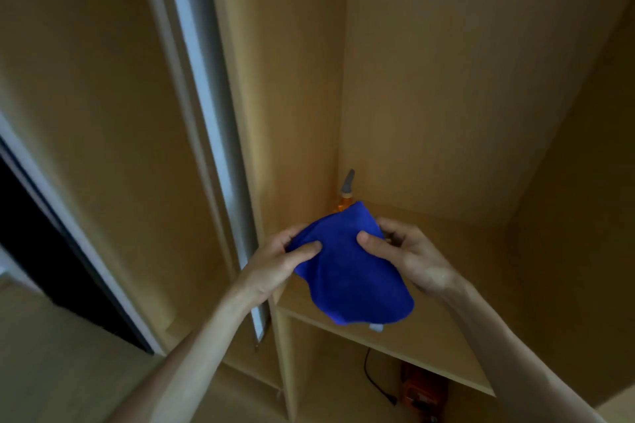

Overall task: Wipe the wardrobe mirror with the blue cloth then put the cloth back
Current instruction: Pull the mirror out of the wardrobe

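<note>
Both hands, left hand (275, 259) and right hand (409, 256), pinched blue cloth (347, 271) in their fingers over shelf (443, 350) | I advised gathering it compactly, clear of orange bottle (343, 204).

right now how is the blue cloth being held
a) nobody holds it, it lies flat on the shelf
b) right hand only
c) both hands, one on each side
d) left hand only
c: the left hand and the right hand each pinch a side of the blue cloth, which hangs between them above the wardrobe shelf.
</note>
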Tool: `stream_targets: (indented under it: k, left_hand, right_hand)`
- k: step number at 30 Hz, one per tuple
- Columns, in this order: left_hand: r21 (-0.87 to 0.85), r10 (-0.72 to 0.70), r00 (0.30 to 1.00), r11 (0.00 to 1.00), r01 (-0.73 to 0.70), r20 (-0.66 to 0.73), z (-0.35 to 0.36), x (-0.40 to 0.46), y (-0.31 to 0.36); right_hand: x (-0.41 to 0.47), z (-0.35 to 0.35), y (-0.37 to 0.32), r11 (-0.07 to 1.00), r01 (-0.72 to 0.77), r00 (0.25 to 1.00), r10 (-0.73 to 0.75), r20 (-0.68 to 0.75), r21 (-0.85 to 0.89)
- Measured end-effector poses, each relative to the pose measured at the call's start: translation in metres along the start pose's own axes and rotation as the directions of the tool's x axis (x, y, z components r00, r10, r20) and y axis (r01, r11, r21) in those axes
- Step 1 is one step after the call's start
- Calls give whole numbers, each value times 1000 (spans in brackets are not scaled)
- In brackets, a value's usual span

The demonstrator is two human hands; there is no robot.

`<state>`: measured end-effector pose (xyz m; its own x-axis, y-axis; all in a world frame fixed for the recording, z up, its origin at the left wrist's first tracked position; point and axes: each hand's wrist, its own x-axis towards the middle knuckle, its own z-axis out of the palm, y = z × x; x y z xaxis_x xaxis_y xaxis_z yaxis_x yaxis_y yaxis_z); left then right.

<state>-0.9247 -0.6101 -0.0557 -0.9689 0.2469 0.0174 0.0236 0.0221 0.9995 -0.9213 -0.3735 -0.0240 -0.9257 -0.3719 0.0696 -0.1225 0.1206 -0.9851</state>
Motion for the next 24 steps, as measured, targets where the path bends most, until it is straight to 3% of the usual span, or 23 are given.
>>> stream_targets:
  k: [2,4,6,8,11,14,19,24]
  left_hand:
    - [126,48,989,992,-29,-143,-6,-10,3]
    - [285,132,934,958,-34,-331,-16,-24,5]
    - [304,144,897,952,-11,-418,-31,-41,6]
    - [47,-15,942,998,32,-334,-48,-60,11]
    - [-332,-170,982,934,133,-84,-77,-89,13]
    - [-534,-225,969,835,135,-107,-106,-113,14]
    - [-728,-143,977,686,-17,-158,-166,-149,18]
    - [-716,-10,989,691,-100,-148,-212,-159,26]
  right_hand:
    - [2,22,-20,998,56,998,-57,-24,-39]
    - [6,47,-37,988,104,993,-110,-52,-111]
    - [10,74,-51,974,146,984,-161,-74,-171]
    - [14,105,-63,953,189,974,-213,-81,-236]
    - [23,161,-73,893,237,964,-265,-21,-383]
    - [33,221,-73,855,259,961,-276,29,-449]
    - [51,300,-77,870,245,967,-251,42,-427]
    - [74,335,-85,685,179,916,-378,-134,-707]
